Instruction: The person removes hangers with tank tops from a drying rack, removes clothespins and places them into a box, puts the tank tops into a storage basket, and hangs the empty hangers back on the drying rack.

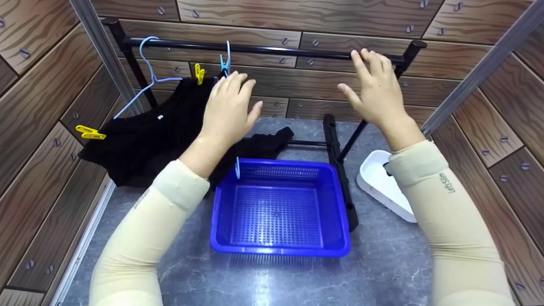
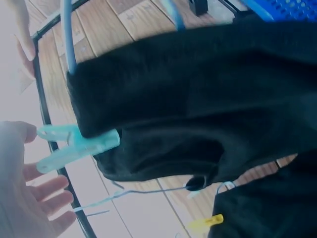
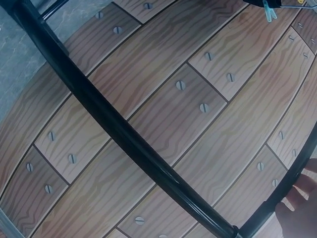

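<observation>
My left hand [image 1: 229, 106] is raised beside a light blue clothespin [image 1: 225, 63] under the rail. In the left wrist view, the loose fingers [image 2: 49, 203] lie around the handles of this clothespin [image 2: 81, 146], which clips the edge of a black garment [image 2: 188, 84]. Toward the rail's right end, my right hand [image 1: 376, 93] rests extended fingertips on the black rail [image 1: 263, 49]; its right wrist view shows the hand [image 3: 302, 203] at that bar. Another black garment [image 1: 144, 140] hangs from a blue hanger [image 1: 151, 70], with yellow clothespins [image 1: 199, 73] at its shoulders.
Below the rail, a blue plastic basket [image 1: 276, 250] sits on the grey marbled floor [image 1: 204, 276]. Right of the rack's black foot [image 1: 335, 148] lies a white tray [image 1: 382, 187]. Wood-patterned panels [image 1: 238, 19] enclose the back and sides.
</observation>
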`<state>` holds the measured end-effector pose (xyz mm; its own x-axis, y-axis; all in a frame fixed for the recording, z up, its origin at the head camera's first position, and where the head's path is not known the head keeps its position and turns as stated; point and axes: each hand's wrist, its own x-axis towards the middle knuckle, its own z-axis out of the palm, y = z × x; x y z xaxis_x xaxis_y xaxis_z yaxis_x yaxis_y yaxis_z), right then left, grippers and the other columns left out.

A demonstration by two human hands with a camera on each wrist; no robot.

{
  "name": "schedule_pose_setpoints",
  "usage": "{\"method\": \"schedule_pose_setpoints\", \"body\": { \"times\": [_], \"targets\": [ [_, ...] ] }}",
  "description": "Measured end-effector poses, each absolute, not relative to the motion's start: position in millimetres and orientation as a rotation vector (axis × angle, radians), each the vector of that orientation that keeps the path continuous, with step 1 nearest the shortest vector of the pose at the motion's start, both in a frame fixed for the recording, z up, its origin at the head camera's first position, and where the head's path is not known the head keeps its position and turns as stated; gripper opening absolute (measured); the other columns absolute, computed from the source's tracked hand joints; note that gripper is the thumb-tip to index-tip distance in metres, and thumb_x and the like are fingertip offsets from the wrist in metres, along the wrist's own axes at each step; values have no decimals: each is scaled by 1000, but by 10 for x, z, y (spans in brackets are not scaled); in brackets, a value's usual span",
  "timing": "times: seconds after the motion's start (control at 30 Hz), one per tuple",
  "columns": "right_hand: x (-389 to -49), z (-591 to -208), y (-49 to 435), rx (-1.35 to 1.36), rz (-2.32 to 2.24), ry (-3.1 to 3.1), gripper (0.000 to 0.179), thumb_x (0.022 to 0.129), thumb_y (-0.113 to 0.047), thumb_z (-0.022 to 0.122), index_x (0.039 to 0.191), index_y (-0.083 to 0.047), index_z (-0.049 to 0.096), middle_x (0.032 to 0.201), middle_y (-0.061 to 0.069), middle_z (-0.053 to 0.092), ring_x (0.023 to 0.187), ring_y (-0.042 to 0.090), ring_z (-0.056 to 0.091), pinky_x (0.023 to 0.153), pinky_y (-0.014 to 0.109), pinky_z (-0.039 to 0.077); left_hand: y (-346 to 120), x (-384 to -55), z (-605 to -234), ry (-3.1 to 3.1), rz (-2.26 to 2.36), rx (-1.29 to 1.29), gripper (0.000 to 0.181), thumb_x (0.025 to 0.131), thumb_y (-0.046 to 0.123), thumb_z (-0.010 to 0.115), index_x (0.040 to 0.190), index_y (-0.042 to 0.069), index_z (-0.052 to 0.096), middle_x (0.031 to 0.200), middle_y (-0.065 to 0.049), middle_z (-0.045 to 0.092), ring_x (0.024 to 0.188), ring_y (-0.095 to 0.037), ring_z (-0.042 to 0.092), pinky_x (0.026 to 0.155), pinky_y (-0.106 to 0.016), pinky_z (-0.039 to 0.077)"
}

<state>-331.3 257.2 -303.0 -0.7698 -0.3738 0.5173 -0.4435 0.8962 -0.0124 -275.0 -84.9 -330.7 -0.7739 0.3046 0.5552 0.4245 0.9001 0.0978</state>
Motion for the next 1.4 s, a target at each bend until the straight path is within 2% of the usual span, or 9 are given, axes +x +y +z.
{"method": "schedule_pose_setpoints", "body": {
  "times": [0.2,0.4,0.7,0.9,1.23,1.4],
  "targets": [
    [-3318,-3030,2565,587,188,-2544,76,100,-52,52,156,-7,31,154,24,33,141,44,27,120,46,16,-855,-2609,-3416,-2424,-339,-484,45,98,33,56,129,2,61,137,-17,55,133,-35,47,112,-48,33],
    [-3315,-3020,2562,588,188,-2542,75,99,-49,55,156,-6,31,153,24,34,140,44,28,119,47,17,-860,-2478,-3520,-2360,-361,-451,47,95,32,61,132,3,59,137,-18,55,128,-35,51,106,-49,39],
    [-3311,-3026,2550,592,186,-2526,74,100,-49,55,155,-5,33,152,25,35,139,45,28,119,47,18,-892,-2360,-3742,-2343,-393,-324,73,92,36,67,148,-1,39,142,-21,49,125,-37,52,103,-49,43],
    [-3312,-3038,2549,597,190,-2517,75,99,-50,54,155,-5,32,151,26,35,139,44,29,119,47,18,-910,-2339,-3854,-2386,-420,-264,84,91,39,68,152,-3,30,143,-22,47,125,-38,51,101,-49,44],
    [-3315,-3048,2544,601,199,-2505,76,99,-51,54,155,-5,32,151,27,34,140,45,28,119,48,18,-955,-2299,-4059,-2446,-536,-186,91,89,37,71,156,-1,22,145,-21,45,125,-37,51,99,-50,45],
    [-3318,-3060,2546,586,196,-2519,77,99,-53,53,156,-6,31,152,26,33,141,44,26,120,47,16,-953,-2300,-4141,-2475,-624,-98,87,90,35,69,154,-4,26,143,-22,49,121,-38,55,95,-52,47]
  ]
}}
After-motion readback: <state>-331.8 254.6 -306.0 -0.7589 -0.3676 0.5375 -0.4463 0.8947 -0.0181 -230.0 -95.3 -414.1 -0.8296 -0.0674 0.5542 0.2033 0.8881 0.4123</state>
